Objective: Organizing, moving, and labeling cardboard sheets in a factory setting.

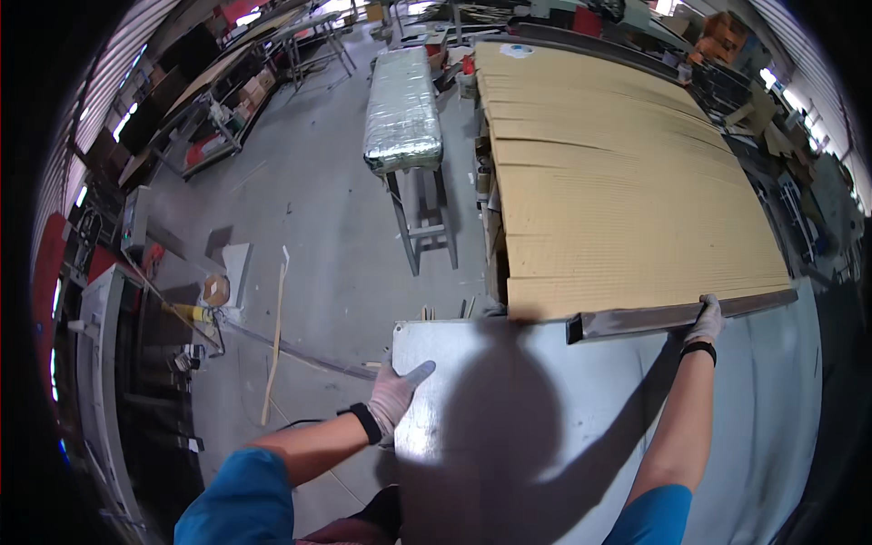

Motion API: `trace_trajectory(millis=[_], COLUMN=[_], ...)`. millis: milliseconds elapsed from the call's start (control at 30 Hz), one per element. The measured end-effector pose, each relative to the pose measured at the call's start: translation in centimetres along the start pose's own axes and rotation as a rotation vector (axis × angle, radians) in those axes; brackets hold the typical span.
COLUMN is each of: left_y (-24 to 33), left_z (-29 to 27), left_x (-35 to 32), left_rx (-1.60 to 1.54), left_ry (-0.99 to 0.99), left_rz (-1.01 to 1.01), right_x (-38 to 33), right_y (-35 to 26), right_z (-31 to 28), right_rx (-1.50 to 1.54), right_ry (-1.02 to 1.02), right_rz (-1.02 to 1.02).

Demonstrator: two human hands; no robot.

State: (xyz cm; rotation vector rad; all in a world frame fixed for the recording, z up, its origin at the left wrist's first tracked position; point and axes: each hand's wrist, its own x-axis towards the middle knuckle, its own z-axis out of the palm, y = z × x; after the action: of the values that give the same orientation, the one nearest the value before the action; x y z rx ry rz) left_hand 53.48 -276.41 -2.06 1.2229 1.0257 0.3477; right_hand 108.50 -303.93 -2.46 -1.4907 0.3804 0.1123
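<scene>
My left hand (pixel 396 394), in a pale glove with a grey thumb, grips the left edge of a smooth light-grey panel (pixel 581 427). Its thumb lies on top, and the other fingers are mostly hidden at the edge. Farther out, my right hand (pixel 708 321), gloved too, is closed over a long dark metal bar (pixel 640 320). The bar lies crosswise on the panel's far part, against the near edge of a corrugated cardboard cover (pixel 627 191). Shadows of my head and right arm fall across the panel.
A narrow stand (pixel 404 113) with a foil-wrapped top is left of the cardboard. On the floor lie a thin wooden strip (pixel 274 341) and a tape roll (pixel 216 291). A grey metal machine (pixel 100 363) borders the left; a shelved workbench (pixel 213 136) stands behind.
</scene>
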Motion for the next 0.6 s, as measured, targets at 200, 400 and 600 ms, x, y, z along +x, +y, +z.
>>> trace_trajectory(millis=[200, 400, 600], left_y=[0.6, 0.7, -2.0], left_z=[1.0, 2.6, -0.1], left_x=[0.6, 1.3, 1.5], left_rx=[-0.169, -0.293, -0.090], left_ry=[0.088, -0.034, 0.108], left_rz=[0.111, -0.021, 0.108], right_x=[4.1, 7.3, -8.6], right_y=[-2.7, -4.3, -1.5], right_z=[8.9, -4.3, -13.5], right_rx=[-0.276, 0.043, -0.587], right_ry=[0.117, -0.229, -0.058], right_rz=[-0.263, -0.013, -0.001])
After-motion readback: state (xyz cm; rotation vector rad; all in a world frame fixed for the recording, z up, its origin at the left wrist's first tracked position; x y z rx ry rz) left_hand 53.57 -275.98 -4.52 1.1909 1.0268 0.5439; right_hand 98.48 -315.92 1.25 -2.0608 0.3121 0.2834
